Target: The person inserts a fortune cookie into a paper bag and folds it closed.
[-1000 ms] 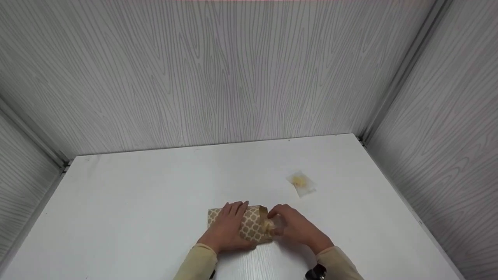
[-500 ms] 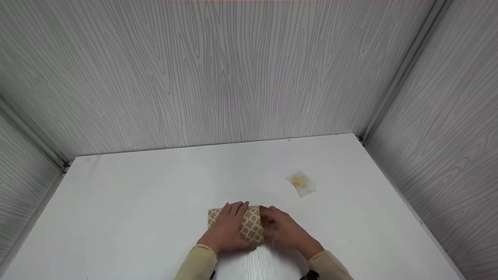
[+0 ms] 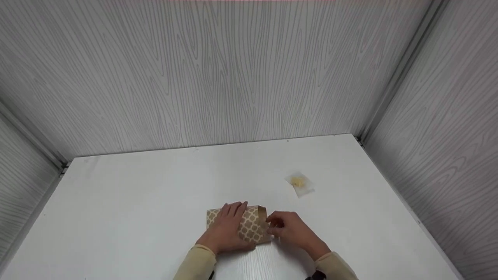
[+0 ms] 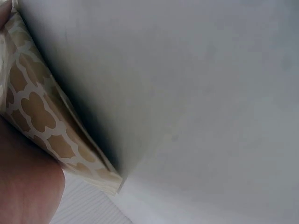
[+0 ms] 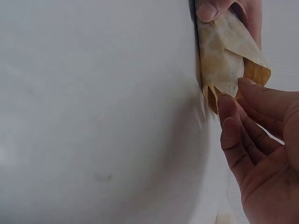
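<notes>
A tan paper bag point(image 3: 253, 229) with a white lattice pattern lies flat on the white table, its mouth facing right. Across its left half lies my left hand point(image 3: 229, 233), which grips it with the fingers over the far edge and the thumb by the near edge. At the mouth is my right hand point(image 3: 292, 229); its curled thumb and fingers pinch the rim. The right wrist view shows these fingertips at the bag's opening point(image 5: 257, 72), whose brown inside shows. The bag's contents are hidden.
A small clear packet point(image 3: 299, 184) with something yellow in it lies on the table point(image 3: 155, 194) beyond my right hand. Grey wood-grain panels point(image 3: 233, 77) close off the back and both sides.
My right hand pushed a clear packet with yellow contents into the bag's mouth, let go of it and drew back to the rim. That packet is out of sight; the left hand stays put.
</notes>
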Motion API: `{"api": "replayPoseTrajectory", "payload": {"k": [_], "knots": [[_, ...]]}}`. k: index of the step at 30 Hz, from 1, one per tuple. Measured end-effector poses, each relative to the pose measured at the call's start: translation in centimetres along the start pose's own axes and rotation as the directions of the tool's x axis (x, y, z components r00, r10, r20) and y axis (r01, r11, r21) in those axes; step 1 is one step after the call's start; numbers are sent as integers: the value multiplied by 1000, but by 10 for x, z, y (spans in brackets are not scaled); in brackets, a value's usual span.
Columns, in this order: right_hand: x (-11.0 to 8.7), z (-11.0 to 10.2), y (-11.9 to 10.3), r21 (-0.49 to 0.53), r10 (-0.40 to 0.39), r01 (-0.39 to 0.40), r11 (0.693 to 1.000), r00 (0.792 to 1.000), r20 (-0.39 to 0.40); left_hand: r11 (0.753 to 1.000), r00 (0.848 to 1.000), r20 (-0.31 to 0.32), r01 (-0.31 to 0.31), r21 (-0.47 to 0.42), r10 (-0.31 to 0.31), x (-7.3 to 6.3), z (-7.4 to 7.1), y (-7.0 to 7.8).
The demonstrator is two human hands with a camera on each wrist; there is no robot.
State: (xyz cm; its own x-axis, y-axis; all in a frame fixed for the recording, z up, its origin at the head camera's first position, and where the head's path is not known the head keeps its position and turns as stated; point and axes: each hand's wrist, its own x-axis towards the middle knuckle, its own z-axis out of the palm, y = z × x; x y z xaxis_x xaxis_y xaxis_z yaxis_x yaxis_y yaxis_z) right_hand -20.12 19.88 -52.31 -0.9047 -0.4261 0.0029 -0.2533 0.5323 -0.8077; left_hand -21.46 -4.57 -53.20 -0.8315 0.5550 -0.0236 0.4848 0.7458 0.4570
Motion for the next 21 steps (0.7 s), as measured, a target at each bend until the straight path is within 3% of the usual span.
{"api": "replayPoseTrajectory", "payload": {"k": [5, 14, 17, 21], "knots": [[9, 9, -6, 7, 18, -19, 1000, 1000, 24, 1000, 1000, 7, -2, 20, 2, 1, 1, 0], [21, 27, -8, -15, -32, 32, 999, 999, -5, 1000, 1000, 6, -9, 30, 8, 2, 1, -1], [22, 28, -7, 44, -22, 20, 999, 999, 23, 1000, 1000, 7, -7, 17, 7, 2, 0, -1], [20, 21, -4, 208, 24, -31, 978, 999, 38, 1000, 1000, 9, 0, -6, 0, 1, 1, -1]]}}
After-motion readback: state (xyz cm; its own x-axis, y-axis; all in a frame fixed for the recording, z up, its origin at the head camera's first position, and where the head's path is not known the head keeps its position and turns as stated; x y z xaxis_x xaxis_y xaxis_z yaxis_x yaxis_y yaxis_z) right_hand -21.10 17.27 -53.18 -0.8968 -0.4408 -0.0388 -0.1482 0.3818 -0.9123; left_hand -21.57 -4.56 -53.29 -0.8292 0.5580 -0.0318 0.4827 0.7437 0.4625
